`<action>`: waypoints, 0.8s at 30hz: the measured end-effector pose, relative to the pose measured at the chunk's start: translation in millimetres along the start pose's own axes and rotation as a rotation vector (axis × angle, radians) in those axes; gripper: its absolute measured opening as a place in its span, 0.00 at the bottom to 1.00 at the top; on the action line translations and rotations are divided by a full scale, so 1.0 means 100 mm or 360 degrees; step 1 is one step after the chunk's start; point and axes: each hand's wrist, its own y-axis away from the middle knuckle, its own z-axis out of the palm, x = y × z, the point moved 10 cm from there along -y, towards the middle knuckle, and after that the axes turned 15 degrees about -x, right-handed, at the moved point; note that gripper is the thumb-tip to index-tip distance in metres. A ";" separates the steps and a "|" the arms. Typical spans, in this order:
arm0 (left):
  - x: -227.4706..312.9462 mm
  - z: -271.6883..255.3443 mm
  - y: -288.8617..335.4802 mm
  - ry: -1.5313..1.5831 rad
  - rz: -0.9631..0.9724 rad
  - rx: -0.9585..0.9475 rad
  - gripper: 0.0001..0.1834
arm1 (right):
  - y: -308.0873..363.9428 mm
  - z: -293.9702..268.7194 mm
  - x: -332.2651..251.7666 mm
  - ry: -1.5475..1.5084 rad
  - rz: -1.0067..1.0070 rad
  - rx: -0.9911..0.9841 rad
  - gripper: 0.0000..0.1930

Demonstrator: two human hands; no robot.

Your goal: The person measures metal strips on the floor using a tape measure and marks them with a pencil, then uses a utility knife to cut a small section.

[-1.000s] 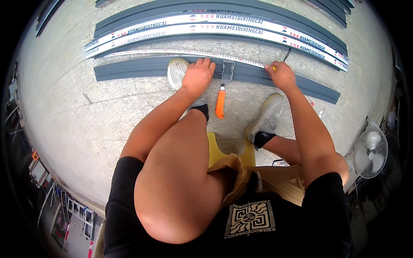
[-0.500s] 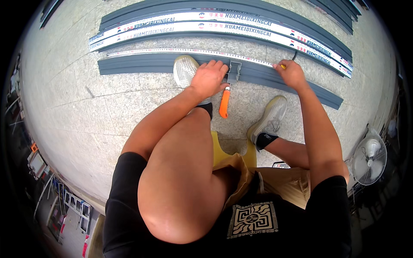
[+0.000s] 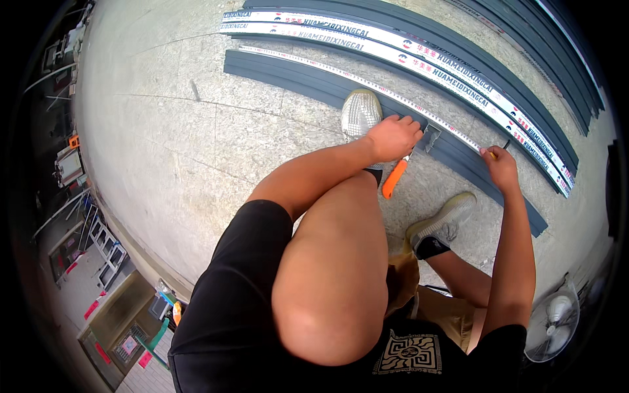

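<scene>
A long dark grey metal profile (image 3: 288, 77) lies slantwise on the floor, with a white tape measure (image 3: 367, 82) stretched along it. My right hand (image 3: 501, 168) is closed round the tape's right end, a bit of yellow showing at the fingertips. My left hand (image 3: 395, 138) is curled on the profile next to a small grey metal bracket (image 3: 431, 139). What its fingers hold is hidden. Just below that hand, an orange-handled tool (image 3: 395, 179) slants down, its upper end partly covered. My left shoe (image 3: 361, 111) is up against the profile, beside the hand.
Beyond the profile lie more grey profiles (image 3: 458, 49), two with white printed film (image 3: 393, 56). My right shoe (image 3: 445, 219) rests on the floor. A fan (image 3: 552, 327) stands at lower right. Metal frames (image 3: 105, 252) and a green object (image 3: 156, 340) are at lower left.
The view has turned, so the profiles and my hands appear farther right and more slanted. Both hands keep about the same places along the profile, and the tape stays stretched.
</scene>
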 end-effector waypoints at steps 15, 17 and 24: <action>-0.02 -0.03 0.05 0.0141 -0.0004 0.0071 0.16 | -0.10 0.11 -0.28 -0.0046 -0.0077 -0.0030 0.23; -0.02 -0.02 0.05 0.0133 -0.0006 0.0060 0.16 | -0.10 0.15 -0.30 -0.0038 -0.0036 -0.0074 0.23; -0.04 0.00 0.04 0.0067 -0.0012 0.0046 0.19 | -0.13 0.18 -0.23 0.0012 -0.0057 -0.0021 0.23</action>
